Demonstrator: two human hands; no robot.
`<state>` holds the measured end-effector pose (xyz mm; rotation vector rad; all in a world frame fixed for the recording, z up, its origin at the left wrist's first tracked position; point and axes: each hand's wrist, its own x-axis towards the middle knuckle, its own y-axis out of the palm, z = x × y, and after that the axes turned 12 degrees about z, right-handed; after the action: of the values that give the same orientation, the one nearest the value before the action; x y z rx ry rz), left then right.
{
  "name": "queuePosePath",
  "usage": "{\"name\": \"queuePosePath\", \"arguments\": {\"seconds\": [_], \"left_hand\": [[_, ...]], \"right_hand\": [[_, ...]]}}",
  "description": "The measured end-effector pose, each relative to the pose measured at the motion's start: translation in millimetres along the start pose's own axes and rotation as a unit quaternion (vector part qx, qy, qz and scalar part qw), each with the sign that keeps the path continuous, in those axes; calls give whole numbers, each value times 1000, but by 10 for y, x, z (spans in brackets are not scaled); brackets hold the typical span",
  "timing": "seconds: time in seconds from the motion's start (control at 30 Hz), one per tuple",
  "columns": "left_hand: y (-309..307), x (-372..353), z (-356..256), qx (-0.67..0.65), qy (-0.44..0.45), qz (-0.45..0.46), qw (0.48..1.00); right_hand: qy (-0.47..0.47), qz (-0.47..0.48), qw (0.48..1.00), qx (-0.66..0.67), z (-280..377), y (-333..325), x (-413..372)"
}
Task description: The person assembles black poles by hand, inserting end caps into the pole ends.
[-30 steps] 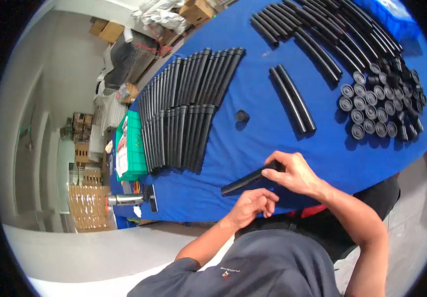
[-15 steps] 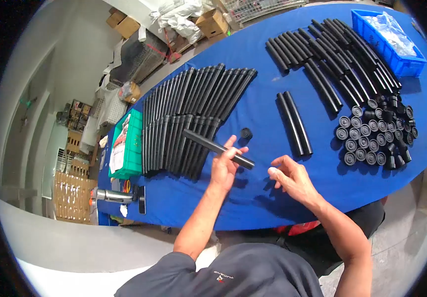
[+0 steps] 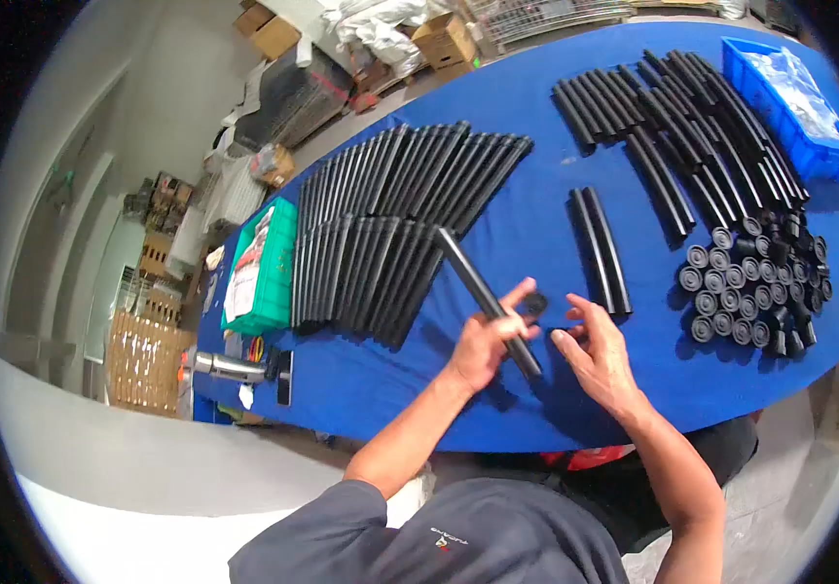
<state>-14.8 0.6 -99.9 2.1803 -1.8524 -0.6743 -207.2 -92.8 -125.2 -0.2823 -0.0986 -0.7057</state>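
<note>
My left hand (image 3: 486,348) is closed around a black tube (image 3: 476,275), which slants from the laid-out rows down toward me. A round black end cap (image 3: 535,305) is right at the fingertips of this hand, beside the tube. My right hand (image 3: 597,355) is a little to the right of the tube's lower end, with its fingers loosely bent and apart and nothing in them. Two black tubes (image 3: 599,251) lie side by side on the blue cloth beyond my right hand.
Rows of capped black tubes (image 3: 371,224) lie at left, beside a green bin (image 3: 278,277). More tubes (image 3: 677,127) are at the far right, near a blue crate (image 3: 809,146). Several black end caps (image 3: 736,292) cluster at right. A power tool (image 3: 230,367) and phone (image 3: 285,378) lie at front left.
My left hand has moved right and nearer to me, and the tube has turned steeper. The end cap has shifted toward me, to the left fingertips. The whole view has shifted slightly.
</note>
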Motion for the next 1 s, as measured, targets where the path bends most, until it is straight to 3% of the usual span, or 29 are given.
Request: {"name": "queuePosePath", "arguments": {"seconds": [0.07, 0.13, 0.2, 0.33, 0.4, 0.5, 0.6, 0.67, 0.87, 1.0], "left_hand": [[87, -164, 163, 24, 17, 53, 998], [174, -276, 198, 76, -6, 99, 992], [258, -343, 277, 81, -7, 104, 991], [208, -450, 306, 58, -17, 89, 994], [116, -418, 366, 29, 55, 83, 995], [-16, -434, 66, -87, 83, 70, 990], [-163, -486, -17, -234, 124, 53, 963], [-173, -525, 31, -286, 119, 39, 950], [-64, -571, 185, -312, 91, 23, 945], [18, -523, 187, -223, 98, 17, 970]], "right_hand": [[-4, 19, 997, -69, 75, -1, -6], [-67, 39, 988, -133, 24, 25, -15], [-21, 50, 987, -149, -25, 67, -43], [-37, 51, 989, -135, -33, 57, -33], [-1, 38, 996, -84, 1, 45, 1], [59, 39, 997, 30, -23, -37, 41], [104, 96, 956, 256, 11, -79, 39], [115, 149, 927, 323, 71, -91, 25], [79, 183, 907, 371, 126, -32, -35], [64, 189, 909, 367, 134, -33, -33]]}}
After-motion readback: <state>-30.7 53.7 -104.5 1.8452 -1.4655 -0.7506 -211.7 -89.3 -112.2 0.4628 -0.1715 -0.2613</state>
